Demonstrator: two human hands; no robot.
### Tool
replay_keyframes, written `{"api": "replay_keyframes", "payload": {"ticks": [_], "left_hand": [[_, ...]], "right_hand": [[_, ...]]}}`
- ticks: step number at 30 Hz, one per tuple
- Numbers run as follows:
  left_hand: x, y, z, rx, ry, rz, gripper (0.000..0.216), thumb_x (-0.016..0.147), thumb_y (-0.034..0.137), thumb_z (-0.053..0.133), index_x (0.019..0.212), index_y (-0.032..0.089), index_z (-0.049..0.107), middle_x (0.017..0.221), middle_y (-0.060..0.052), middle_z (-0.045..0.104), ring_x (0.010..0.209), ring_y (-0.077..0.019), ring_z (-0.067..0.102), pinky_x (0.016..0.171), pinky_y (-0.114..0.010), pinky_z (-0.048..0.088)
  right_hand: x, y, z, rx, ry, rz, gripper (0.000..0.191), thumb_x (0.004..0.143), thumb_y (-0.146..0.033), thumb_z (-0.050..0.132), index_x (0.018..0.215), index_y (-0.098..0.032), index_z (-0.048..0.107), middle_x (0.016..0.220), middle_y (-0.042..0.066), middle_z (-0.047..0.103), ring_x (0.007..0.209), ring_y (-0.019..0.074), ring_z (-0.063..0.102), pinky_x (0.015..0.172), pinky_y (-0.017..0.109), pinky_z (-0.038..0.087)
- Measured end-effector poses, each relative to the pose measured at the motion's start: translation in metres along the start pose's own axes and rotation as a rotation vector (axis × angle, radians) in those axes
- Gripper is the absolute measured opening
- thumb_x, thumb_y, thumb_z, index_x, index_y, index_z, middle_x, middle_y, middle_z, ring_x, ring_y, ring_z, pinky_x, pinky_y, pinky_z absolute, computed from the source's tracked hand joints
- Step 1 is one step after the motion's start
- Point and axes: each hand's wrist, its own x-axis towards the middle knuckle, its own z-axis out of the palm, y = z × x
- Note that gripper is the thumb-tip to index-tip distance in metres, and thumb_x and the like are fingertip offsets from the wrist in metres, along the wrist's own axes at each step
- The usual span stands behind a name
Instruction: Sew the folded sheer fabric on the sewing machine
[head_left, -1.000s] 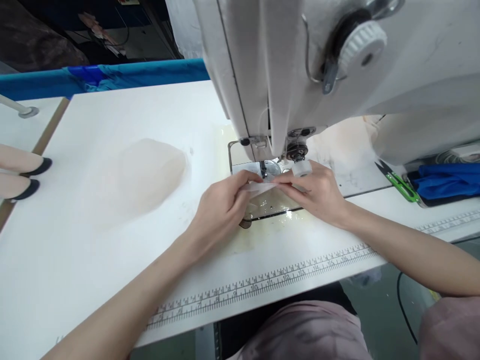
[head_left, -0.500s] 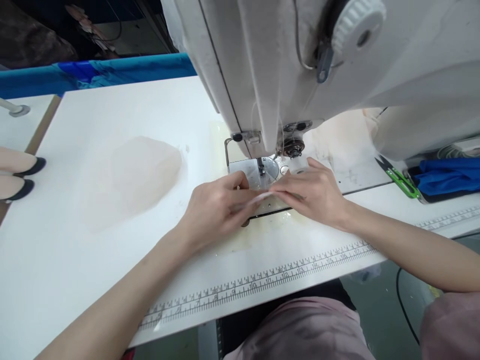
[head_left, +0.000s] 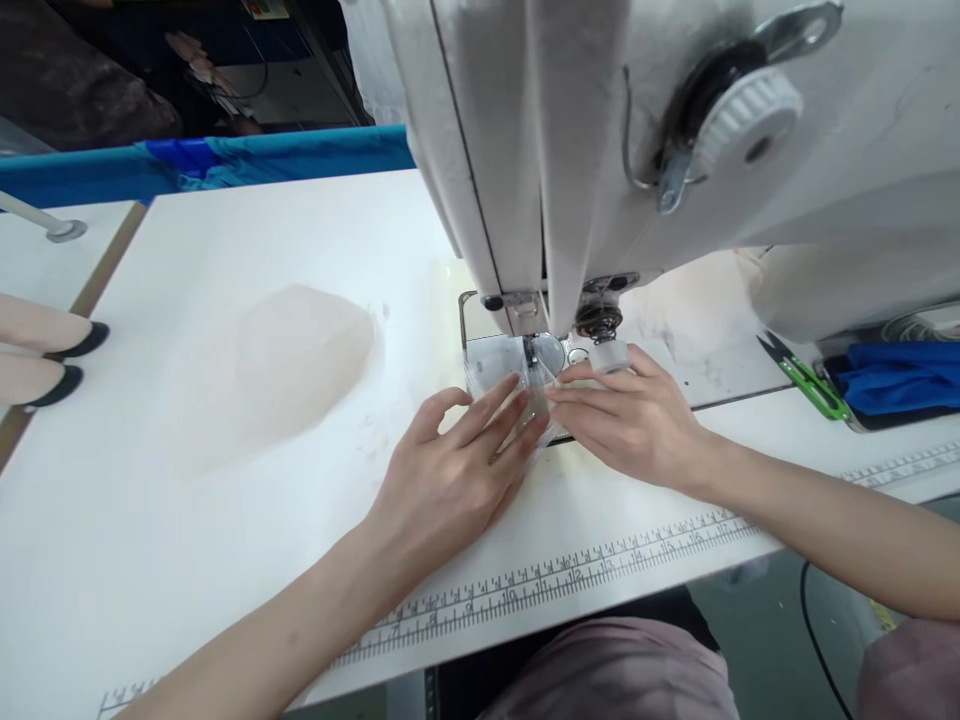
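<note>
My left hand point(head_left: 450, 470) lies flat on the white table point(head_left: 225, 520), fingers stretched out and pressing a small piece of thin translucent fabric point(head_left: 480, 385) down in front of the needle point(head_left: 531, 352). My right hand point(head_left: 630, 415) lies beside it on the right, fingers extended flat on the same piece, just below the presser foot of the white sewing machine point(head_left: 600, 150). The fingertips of both hands almost meet under the machine head. Most of the fabric piece is hidden under my fingers.
A pile of pale sheer fabric point(head_left: 285, 360) lies on the table to the left. Green thread snips point(head_left: 806, 375) and blue cloth point(head_left: 900, 375) sit at the right. A ruler strip point(head_left: 600, 565) runs along the front edge. Two dark-tipped pale shapes point(head_left: 52, 355) lie at far left.
Both hands went from pinching the small fabric piece above the plate to laying it flat and pressing it down with fingers spread by the needle.
</note>
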Motion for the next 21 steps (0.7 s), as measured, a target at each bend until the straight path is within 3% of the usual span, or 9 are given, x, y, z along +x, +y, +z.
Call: {"api": "replay_keyframes", "payload": {"ticks": [12, 21], "left_hand": [[0.009, -0.016, 0.01, -0.027, 0.012, -0.045, 0.029, 0.093, 0.017, 0.048, 0.12, 0.02, 0.058, 0.119, -0.009, 0.067, 0.118, -0.0264, 0.058, 0.089, -0.045, 0.04], [0.013, -0.023, 0.015, -0.018, 0.031, -0.077, 0.028, 0.094, 0.017, 0.047, 0.119, 0.022, 0.057, 0.121, -0.007, 0.065, 0.118, -0.0266, 0.058, 0.086, -0.046, 0.039]], "right_hand": [[0.005, 0.008, 0.012, -0.095, 0.0, 0.06, 0.023, 0.088, -0.005, 0.052, 0.08, -0.021, 0.067, 0.084, -0.005, 0.075, 0.073, 0.0128, 0.061, 0.083, 0.034, 0.038], [0.006, 0.008, 0.013, -0.112, -0.034, 0.084, 0.021, 0.089, -0.009, 0.051, 0.09, -0.018, 0.07, 0.092, 0.001, 0.075, 0.09, 0.0176, 0.063, 0.089, 0.037, 0.038]]}}
